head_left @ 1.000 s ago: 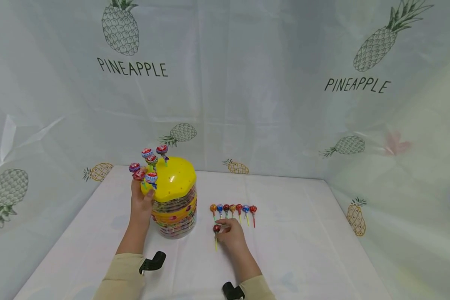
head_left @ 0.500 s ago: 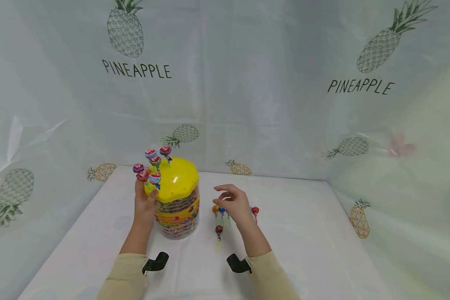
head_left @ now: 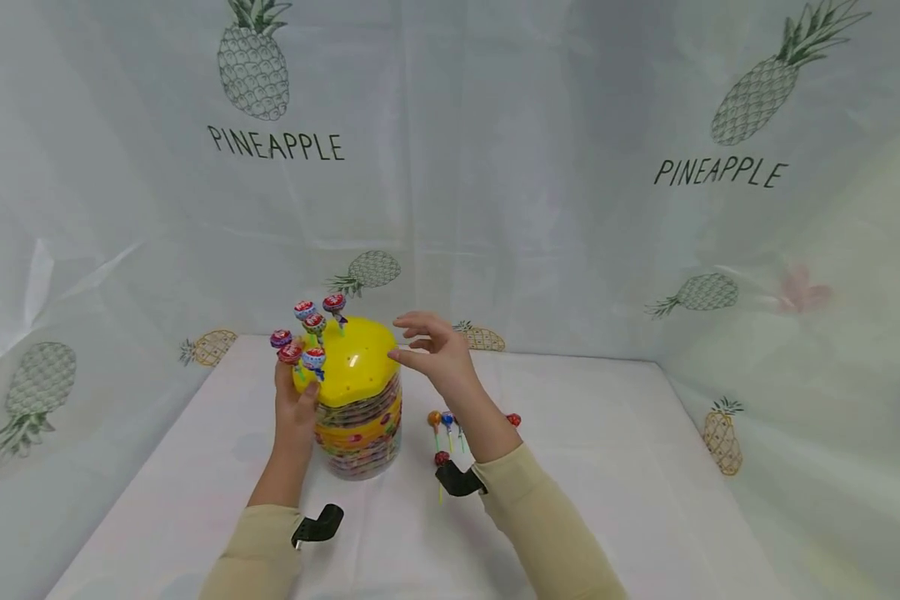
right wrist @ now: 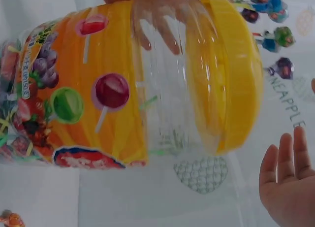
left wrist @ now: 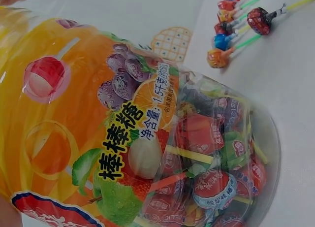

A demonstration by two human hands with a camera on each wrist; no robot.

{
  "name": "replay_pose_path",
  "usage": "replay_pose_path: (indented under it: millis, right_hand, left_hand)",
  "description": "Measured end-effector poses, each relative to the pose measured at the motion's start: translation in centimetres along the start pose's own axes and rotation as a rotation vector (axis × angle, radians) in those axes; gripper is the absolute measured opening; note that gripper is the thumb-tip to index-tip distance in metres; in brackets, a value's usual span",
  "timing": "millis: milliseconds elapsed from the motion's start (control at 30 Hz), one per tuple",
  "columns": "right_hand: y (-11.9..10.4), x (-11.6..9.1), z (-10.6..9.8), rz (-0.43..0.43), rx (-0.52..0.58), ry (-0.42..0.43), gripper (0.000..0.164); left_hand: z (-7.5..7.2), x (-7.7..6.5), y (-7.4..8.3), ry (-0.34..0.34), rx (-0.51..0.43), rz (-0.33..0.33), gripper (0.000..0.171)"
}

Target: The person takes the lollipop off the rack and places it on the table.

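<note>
A clear candy jar [head_left: 360, 437] with a yellow lid [head_left: 363, 354] stands at the table's left side. My left hand [head_left: 295, 417] grips its left side just under the lid. Several wrapped lollipops [head_left: 314, 323] stick up from the lid's left part. My right hand [head_left: 442, 360] is raised at the lid's right edge, fingers spread and nothing held; whether its thumb touches the lid I cannot tell. A dark red lollipop [left wrist: 260, 21] lies on the table in front of a row of lollipops [left wrist: 216, 58]. In the head view my right forearm and wrist camera partly hide them.
The white table [head_left: 607, 467] meets a hanging sheet [head_left: 532, 208] printed with pineapples behind and at the sides. More wrapped lollipops [left wrist: 202, 133] fill the lower part of the jar. Black wrist cameras [head_left: 318, 525] stick out from both sleeves.
My right hand has let go of the dark red lollipop on the table, then moved up and left to the jar's lid. My left hand keeps its grip on the jar.
</note>
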State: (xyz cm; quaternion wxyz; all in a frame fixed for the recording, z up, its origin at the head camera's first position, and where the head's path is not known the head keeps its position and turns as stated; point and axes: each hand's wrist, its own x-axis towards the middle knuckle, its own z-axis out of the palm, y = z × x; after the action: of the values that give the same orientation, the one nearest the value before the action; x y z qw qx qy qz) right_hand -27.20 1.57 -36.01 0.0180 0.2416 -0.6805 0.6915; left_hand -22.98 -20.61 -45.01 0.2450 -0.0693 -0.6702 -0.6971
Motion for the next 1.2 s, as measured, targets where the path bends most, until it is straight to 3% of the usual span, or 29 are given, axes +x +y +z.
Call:
replay_pose_path:
  millis: [267, 400, 600, 867, 1033, 1200]
  right_hand:
    - [-0.6, 2.3, 3.2, -0.101, 0.088, -0.116, 0.048]
    - [-0.9, 3.0, 4.2, -0.126, 0.111, -0.128, 0.048]
    - [-1.0, 3.3, 5.5, -0.133, 0.107, -0.115, 0.044]
    - [-1.1, 3.7, 6.3, -0.105, 0.112, -0.098, 0.037]
    - [-1.2, 4.2, 6.4, -0.091, 0.070, -0.048, 0.032]
    - [-1.3, 4.5, 6.3, -0.139, 0.079, -0.060, 0.031]
  left_hand:
    - [0.2, 0.1, 0.0, 0.013, 0.037, -0.038, 0.063]
    - [0.3, 0.1, -0.1, 0.003, 0.026, -0.015, 0.061]
    - [0.4, 0.0, 0.1, 0.003, -0.012, -0.005, 0.062]
    - [0.3, -0.1, 0.2, 0.023, 0.056, -0.014, 0.058]
    - [0.5, -0.1, 0.3, 0.002, -0.022, -0.014, 0.059]
    - [0.6, 0.0, 0.6, 0.009, -0.067, 0.007, 0.057]
